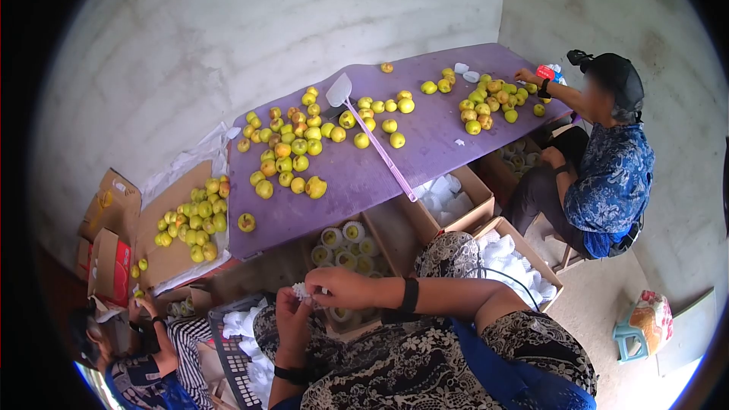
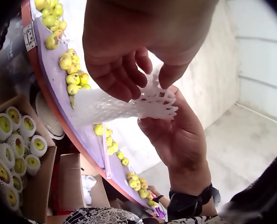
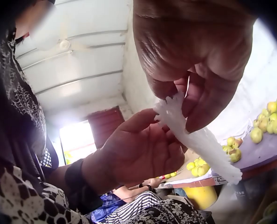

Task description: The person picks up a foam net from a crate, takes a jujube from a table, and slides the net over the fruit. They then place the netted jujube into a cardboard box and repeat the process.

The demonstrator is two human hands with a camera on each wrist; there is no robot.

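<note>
A white foam net sleeve [image 1: 301,291] [image 2: 108,107], flattened and lattice-patterned, is held between both hands above the lap. My left hand [image 1: 291,325] [image 2: 147,32] pinches it near one frilled end, thumb and fingertips on the mesh. Opposite, my right hand [image 1: 345,288] [image 3: 194,51] grips the same end, and the rest of the sleeve [image 3: 199,144] hangs away to the side in the right wrist view. No fruit shows inside the sleeve. Just beyond the hands, a cardboard box holds net-wrapped apples [image 1: 347,247] [image 2: 15,151].
Loose yellow-green apples [image 1: 288,144] lie on the purple table [image 1: 319,216], with a fly swatter [image 1: 380,148] across it. White sleeves fill a black crate [image 1: 231,349] at left and boxes [image 1: 510,258] at right. Other people sit at right [image 1: 607,159] and lower left [image 1: 144,368].
</note>
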